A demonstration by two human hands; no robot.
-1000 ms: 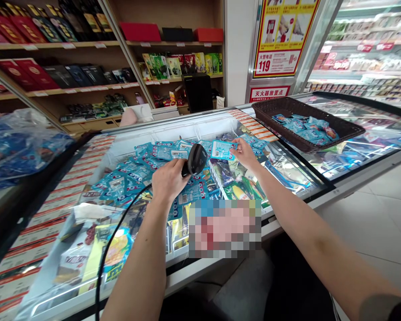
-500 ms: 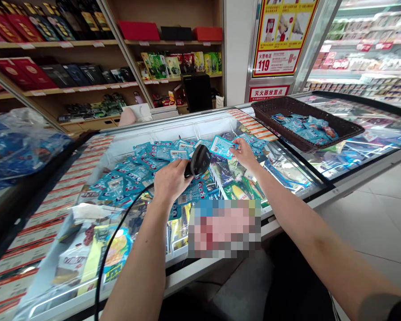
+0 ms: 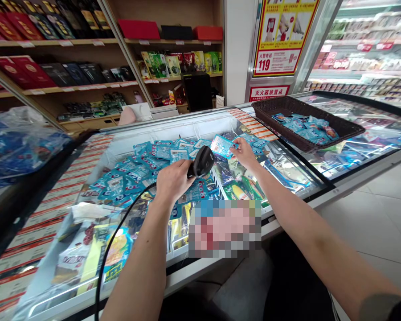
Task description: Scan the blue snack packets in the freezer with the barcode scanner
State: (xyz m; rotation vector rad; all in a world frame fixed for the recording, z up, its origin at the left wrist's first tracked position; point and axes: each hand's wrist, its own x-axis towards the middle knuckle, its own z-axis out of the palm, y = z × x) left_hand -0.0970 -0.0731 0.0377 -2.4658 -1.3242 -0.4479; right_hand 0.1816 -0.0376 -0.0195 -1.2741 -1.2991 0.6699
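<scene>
My left hand (image 3: 173, 179) is closed round the handle of a black corded barcode scanner (image 3: 203, 161), whose head points at a small blue packet (image 3: 221, 145). My right hand (image 3: 244, 152) pinches that packet by its right edge and holds it tilted just above the open chest freezer (image 3: 200, 127). Below both hands lies a heap of several similar blue packets (image 3: 137, 171) in the freezer's left compartment. The scanner's black cable (image 3: 103, 263) hangs down toward me.
A dark wicker basket (image 3: 349, 129) with more blue packets sits on the freezer's glass lid at right. A plastic bag of blue packets (image 3: 20, 147) lies at far left. Mixed frozen goods fill the right compartment (image 3: 243, 187). Wooden shelves stand behind; tiled floor lies at right.
My left hand and the scanner have crept right and slightly down, closer to the packet. My right hand has raised the packet a little and tilted it.
</scene>
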